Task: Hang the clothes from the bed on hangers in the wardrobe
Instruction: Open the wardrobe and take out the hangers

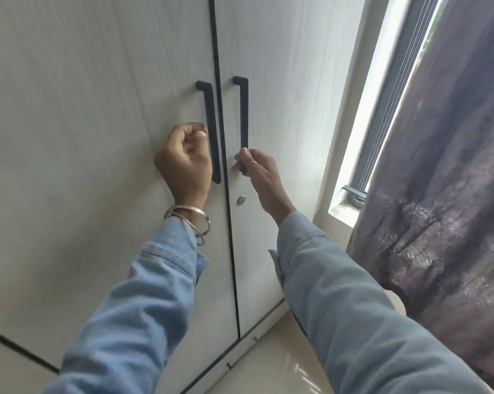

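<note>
Opening step: left hand [184,157] curls round the left door handle [211,132], right hand [258,169] pinches the right door handle [241,120] low down, wardrobe [98,109] doors shut, clothes and hangers not in view; next likely needs both doors pulled outward.

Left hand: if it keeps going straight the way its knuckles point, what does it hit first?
Most likely the left door handle: the left hand, fingers curled, is right beside the bar, with the closed wardrobe door just behind. Depth is unclear, so contact may already exist.
</note>
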The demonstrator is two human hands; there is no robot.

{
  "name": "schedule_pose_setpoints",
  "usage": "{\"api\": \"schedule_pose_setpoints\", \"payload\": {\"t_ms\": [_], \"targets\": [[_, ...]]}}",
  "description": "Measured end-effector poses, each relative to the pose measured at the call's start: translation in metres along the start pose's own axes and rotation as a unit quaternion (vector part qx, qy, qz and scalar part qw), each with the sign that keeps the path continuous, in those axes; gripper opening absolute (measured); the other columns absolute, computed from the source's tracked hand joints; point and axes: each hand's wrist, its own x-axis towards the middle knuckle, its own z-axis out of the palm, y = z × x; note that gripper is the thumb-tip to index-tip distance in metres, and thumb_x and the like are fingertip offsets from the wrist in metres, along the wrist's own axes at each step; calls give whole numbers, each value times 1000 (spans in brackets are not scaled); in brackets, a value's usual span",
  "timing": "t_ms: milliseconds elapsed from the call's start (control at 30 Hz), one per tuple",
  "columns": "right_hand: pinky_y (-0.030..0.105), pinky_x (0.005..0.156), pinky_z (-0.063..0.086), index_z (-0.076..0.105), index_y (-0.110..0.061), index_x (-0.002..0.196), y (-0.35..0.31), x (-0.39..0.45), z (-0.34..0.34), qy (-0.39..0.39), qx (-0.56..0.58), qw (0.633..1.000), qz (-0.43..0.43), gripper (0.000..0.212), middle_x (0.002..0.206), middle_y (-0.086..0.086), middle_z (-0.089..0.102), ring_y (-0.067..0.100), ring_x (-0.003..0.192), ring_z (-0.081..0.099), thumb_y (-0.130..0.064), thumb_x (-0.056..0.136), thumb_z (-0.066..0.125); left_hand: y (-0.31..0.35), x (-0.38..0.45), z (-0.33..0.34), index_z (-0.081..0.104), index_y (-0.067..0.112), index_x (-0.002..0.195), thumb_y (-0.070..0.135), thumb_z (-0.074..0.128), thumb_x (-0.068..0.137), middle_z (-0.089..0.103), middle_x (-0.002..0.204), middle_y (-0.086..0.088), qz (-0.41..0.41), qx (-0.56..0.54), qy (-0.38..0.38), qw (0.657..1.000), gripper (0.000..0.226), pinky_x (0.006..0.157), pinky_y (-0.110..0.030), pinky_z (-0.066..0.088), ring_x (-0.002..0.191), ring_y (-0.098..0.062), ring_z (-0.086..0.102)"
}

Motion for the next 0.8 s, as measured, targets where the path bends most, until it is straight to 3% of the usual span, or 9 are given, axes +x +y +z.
{"api": "schedule_pose_setpoints", "payload": {"t_ms": [67, 167, 233, 300, 367, 500, 600, 667, 800], "targets": [[30, 73, 47, 63, -2, 96, -1, -5, -3, 4, -15, 1000, 2, 35, 79, -1, 64, 13, 78, 59, -34, 99, 49, 5, -5, 1, 70, 7, 90, 14, 58, 82, 69, 78, 2, -10, 3, 12, 1000, 16, 62, -17, 50, 65, -3, 62], [42, 79, 52, 60, -5, 92, -1, -19, -15, 6, -19, 1000, -9, 33, 81, -1, 63, 20, 82, 60, -36, 98, 51, 13, -18, 3, 68, 9, 93, 13, 57, 80, 66, 89, -4, 37, 39, 59, 997, 17, 72, -28, 53, 78, -17, 62], [40, 79, 54, 59, -1, 95, -3, -31, -30, 4, -16, 1000, -13, 33, 81, 0, 62, 20, 82, 62, -34, 98, 51, 21, -29, 9, 67, 8, 92, 10, 56, 80, 64, 91, -5, 78, 66, 70, 992, 16, 73, -34, 53, 81, -22, 62], [30, 74, 54, 58, 0, 97, -9, -47, -51, 2, -6, 1000, -20, 31, 81, 0, 61, 14, 80, 62, -31, 98, 50, 34, -43, 20, 69, 9, 92, 12, 57, 83, 65, 88, 1, 68, 54, 28, 996, 15, 71, -31, 53, 77, -12, 62], [24, 70, 54, 58, 1, 98, -14, -63, -75, 5, 4, 1000, -27, 29, 79, -1, 61, 10, 76, 62, -28, 99, 50, 48, -60, 35, 70, 10, 97, 21, 58, 87, 68, 87, 2, -2, 8, -42, 999, 19, 73, -24, 53, 74, 0, 60], [21, 67, 53, 59, 1, 93, -27, -90, -130, 8, 19, 1000, -20, 29, 70, -4, 58, 7, 68, 60, -25, 100, 50, 84, -104, 69, 70, 9, 109, 30, 59, 93, 71, 104, -7, -107, -86, -143, 980, 29, 86, -20, 51, 94, -8, 63], [21, 64, 50, 57, -7, 83, -33, -103, -174, 9, 47, 999, 1, 26, 61, -10, 54, 7, 63, 55, -27, 99, 52, 110, -142, 96, 66, 7, 115, 35, 56, 94, 69, 113, -7, -133, -106, -180, 969, 36, 98, -31, 50, 109, -15, 62], [22, 63, 47, 55, -12, 79, -35, -109, -202, 22, 54, 998, 10, 25, 58, -13, 52, 6, 61, 52, -27, 98, 52, 124, -167, 112, 64, 17, 121, 38, 52, 95, 66, 122, -2, -148, -147, -207, 956, 36, 101, -34, 48, 116, -14, 59], [33, 69, 47, 61, -15, 86, -34, -115, -258, 49, 62, 997, 18, 20, 72, -4, 60, 12, 69, 56, -25, 99, 51, 143, -201, 140, 54, 24, 132, 30, 44, 101, 60, 130, 5, -164, -236, -286, 914, 33, 100, -31, 47, 121, -11, 56]]}}
